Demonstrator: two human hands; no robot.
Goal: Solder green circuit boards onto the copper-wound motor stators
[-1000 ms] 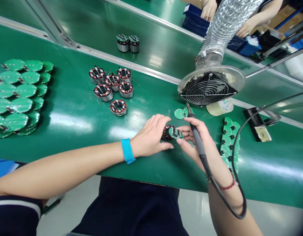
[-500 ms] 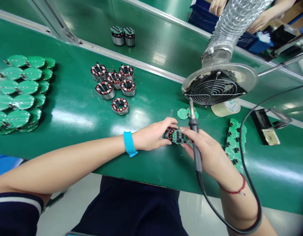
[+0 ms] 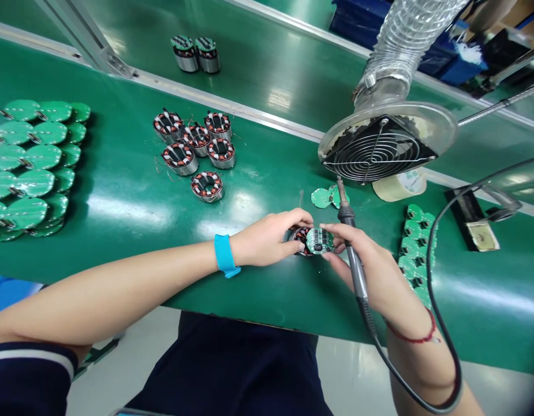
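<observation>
My left hand (image 3: 280,236) is closed around a motor stator (image 3: 299,238) with copper windings, near the front of the bench. Thumb and fingertips of my right hand (image 3: 364,260) pinch a round green circuit board (image 3: 320,241), which overlaps the stator's right side, its dark components facing up. Whether the two are joined I cannot tell. A soldering iron (image 3: 357,271) also rests in my right hand, its tip pointing away towards the fan. Beyond the hands lie a few small round green boards (image 3: 321,198).
Several stators (image 3: 206,186) stand at centre left, and stacked green boards (image 3: 30,214) fill the left. Two board-topped stators (image 3: 184,55) stand behind the rail. A fume extractor fan (image 3: 379,153) overhangs the back, near a tape roll (image 3: 400,185). Small boards (image 3: 416,242) and a soldering stand (image 3: 470,222) are right.
The circuit board has shifted slightly right, and my right hand and the soldering iron with it. The iron leans more. The other person's hands at the back have moved mostly out of view.
</observation>
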